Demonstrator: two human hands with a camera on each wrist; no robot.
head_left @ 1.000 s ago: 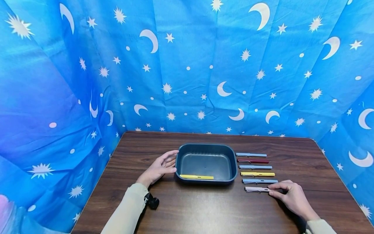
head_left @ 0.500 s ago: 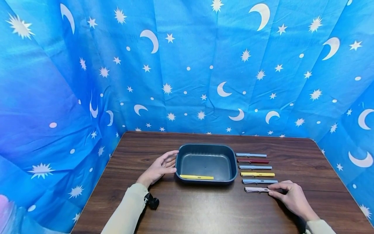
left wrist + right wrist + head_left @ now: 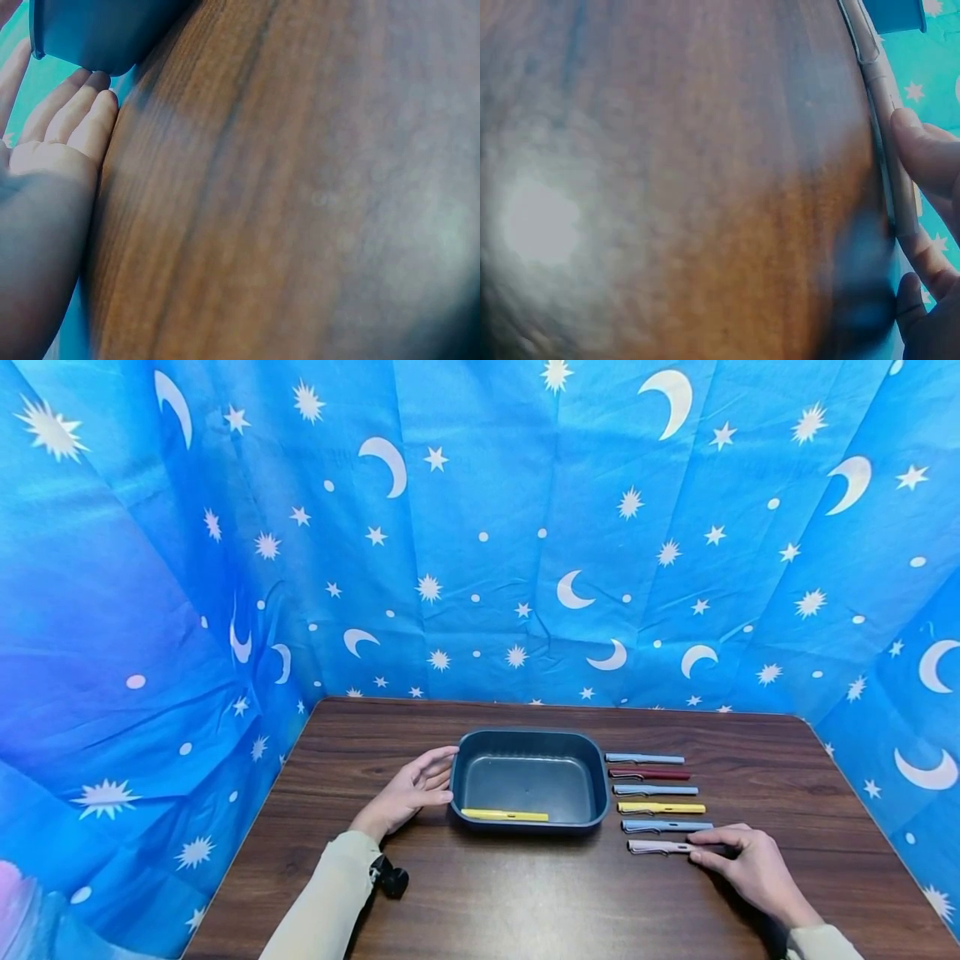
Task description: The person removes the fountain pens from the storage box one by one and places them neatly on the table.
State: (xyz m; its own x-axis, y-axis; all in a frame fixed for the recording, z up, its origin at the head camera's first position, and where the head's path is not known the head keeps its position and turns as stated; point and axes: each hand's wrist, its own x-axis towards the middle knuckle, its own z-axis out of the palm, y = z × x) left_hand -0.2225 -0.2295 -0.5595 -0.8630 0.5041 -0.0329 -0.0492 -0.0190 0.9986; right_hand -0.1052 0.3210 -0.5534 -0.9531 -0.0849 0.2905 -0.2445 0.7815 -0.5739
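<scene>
My left hand (image 3: 405, 789) rests against the left side of a dark blue-grey rectangular bin (image 3: 604, 777); its fingers look mostly straight in the left wrist view. Inside the bin, a yellow pen (image 3: 504, 815) lies along the near wall. To the right, my right hand (image 3: 750, 864) pinches the right end of a pale pink pen (image 3: 656, 847) between thumb and fingers. This pen lies nearest me in a column of pens, its clip end pointing left. The right wrist view shows the thumb on the pen's barrel (image 3: 889, 112), low over the table.
Beyond the pink pen lie a blue-grey pen (image 3: 663, 826), another yellow pen (image 3: 660, 808), a light blue pen (image 3: 656, 790), a dark red pen (image 3: 649, 773) and a second light blue pen (image 3: 645, 758). Blue star-patterned cloth (image 3: 480, 568) hangs behind the brown wooden table (image 3: 525, 902).
</scene>
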